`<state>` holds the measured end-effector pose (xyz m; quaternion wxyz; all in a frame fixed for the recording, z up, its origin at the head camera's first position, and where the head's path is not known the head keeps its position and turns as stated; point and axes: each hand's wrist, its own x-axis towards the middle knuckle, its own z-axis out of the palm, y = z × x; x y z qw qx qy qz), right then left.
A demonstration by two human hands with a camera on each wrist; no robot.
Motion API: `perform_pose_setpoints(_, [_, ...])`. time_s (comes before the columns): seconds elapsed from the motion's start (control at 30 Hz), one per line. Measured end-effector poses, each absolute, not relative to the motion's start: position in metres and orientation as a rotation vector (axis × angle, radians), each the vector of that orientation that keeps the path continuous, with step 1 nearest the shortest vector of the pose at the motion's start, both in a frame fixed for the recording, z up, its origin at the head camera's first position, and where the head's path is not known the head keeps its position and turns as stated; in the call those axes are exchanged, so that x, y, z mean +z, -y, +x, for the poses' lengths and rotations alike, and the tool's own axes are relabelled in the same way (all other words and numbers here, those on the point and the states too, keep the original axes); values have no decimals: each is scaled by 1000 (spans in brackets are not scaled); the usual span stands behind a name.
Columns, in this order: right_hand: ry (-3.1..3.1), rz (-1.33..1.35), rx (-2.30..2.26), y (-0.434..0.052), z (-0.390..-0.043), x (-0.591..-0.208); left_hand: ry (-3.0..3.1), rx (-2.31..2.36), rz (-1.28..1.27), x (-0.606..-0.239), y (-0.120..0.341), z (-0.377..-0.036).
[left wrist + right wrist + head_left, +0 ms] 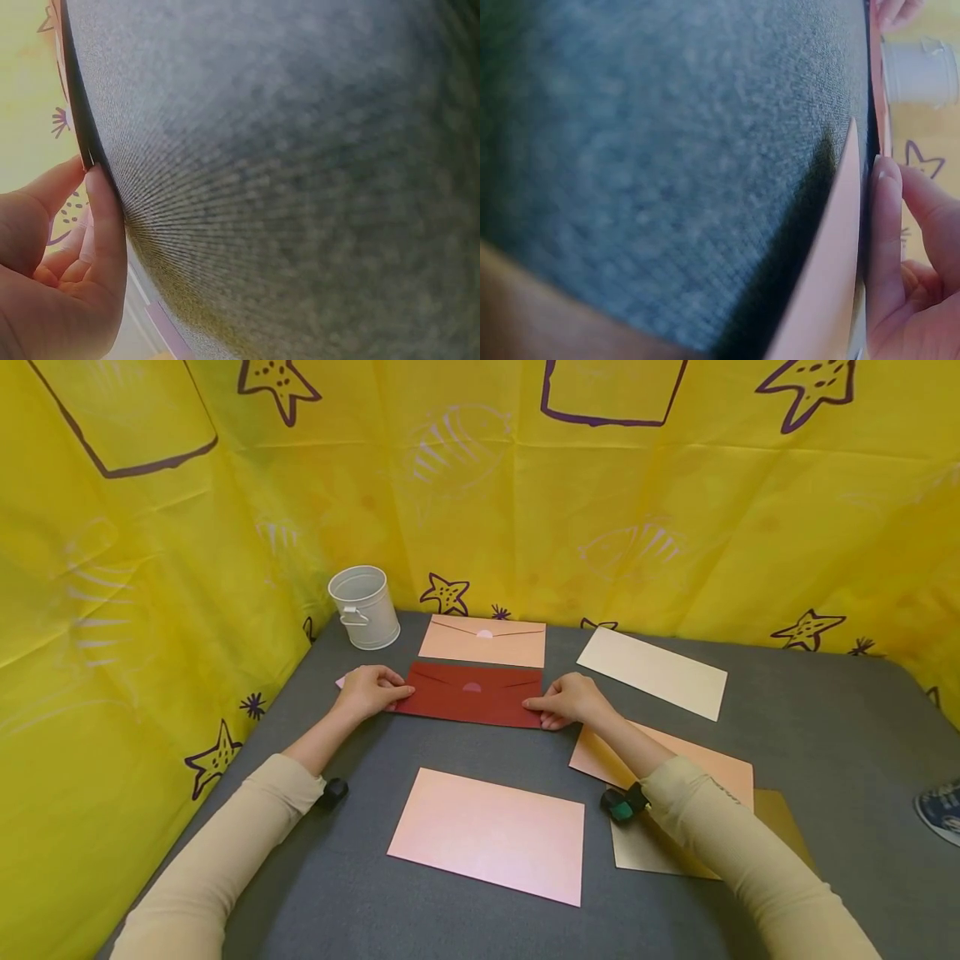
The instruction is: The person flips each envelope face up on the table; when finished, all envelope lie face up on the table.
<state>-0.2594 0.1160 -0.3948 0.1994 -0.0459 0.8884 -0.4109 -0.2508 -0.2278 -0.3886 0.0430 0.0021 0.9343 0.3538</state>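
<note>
A red envelope [465, 693] with a round pinkish seal on its flap spans the gap between both hands. My left hand [369, 691] pinches its left end between thumb and index finger, and the left wrist view shows that pinch [67, 262] edge-on. At the other end, my right hand [573, 700] grips the lower right corner; the right wrist view shows the thumb and finger of that hand [922, 255] meeting at the edge. Just behind lies a peach envelope [480, 642], flap side up with a pale seal. Whether the red envelope touches the table cannot be told.
A white metal bucket [365, 608] stands at the back left. One pale pink envelope [491, 835] lies in front, a cream one [652, 670] at the back right. Under my right forearm, a peach envelope [705, 760] overlaps a gold-brown one [783, 822]. Yellow cloth [480, 510] hangs behind the dark table.
</note>
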Motion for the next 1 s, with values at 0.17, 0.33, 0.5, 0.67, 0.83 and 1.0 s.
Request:
perform_pose_setpoints(0.17, [-2478, -115, -1137, -115, -261, -394, -2888, 1063, 18, -389, 228, -252])
perform_pose_setpoints(0.33, [-2476, -97, -1118, -115, -263, -394, -2924, 1034, 38, -390, 227, -252])
perform_pose_setpoints(0.5, [-2463, -90, -1116, -116, -265, -394, -2962, 994, 56, -391, 225, -251])
perform_pose_setpoints(0.67, [-2460, -89, -1103, -116, -266, -394, -2982, 968, 66, -392, 224, -251])
perform_pose_setpoints(0.83, [-2464, -88, -1086, -115, -267, -393, -2998, 955, 94, -391, 223, -251])
perform_pose_setpoints(1.0, [-2462, -93, -1081, -115, -268, -393, -3013, 951, 115, -391, 222, -250])
